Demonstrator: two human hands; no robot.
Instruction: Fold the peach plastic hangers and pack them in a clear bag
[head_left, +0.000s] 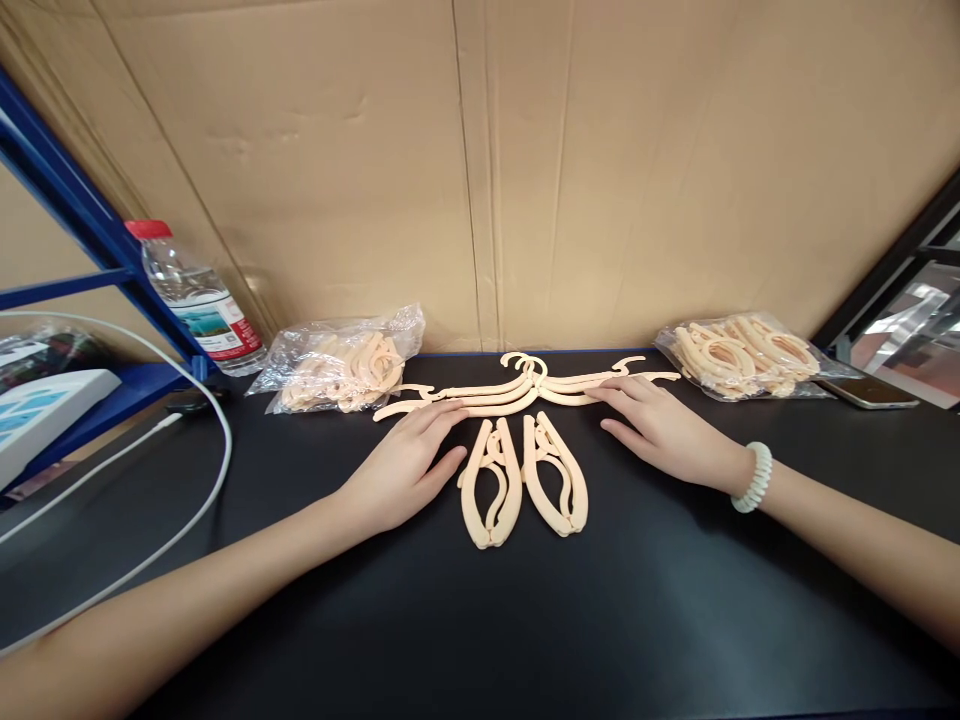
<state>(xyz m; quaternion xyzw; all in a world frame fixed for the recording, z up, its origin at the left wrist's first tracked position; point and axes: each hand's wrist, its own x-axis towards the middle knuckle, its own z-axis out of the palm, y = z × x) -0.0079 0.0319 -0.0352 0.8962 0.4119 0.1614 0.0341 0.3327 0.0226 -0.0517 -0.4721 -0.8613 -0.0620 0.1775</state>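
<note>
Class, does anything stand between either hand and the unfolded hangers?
Nothing visible does: the left hand and right hand rest at opposite sides of the unfolded hangers; two folded hangers lie on the near side.

Bright, diffuse light; faint soft shadows; wide-angle edge distortion

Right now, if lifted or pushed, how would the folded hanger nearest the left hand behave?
The folded hanger looks like slim plastic, so it is probably light and stiff. Its arms meet at a near-end seam, so it might hinge there if lifted by one side. Lying flat on the black tabletop, it would likely slide, not roll.
</note>
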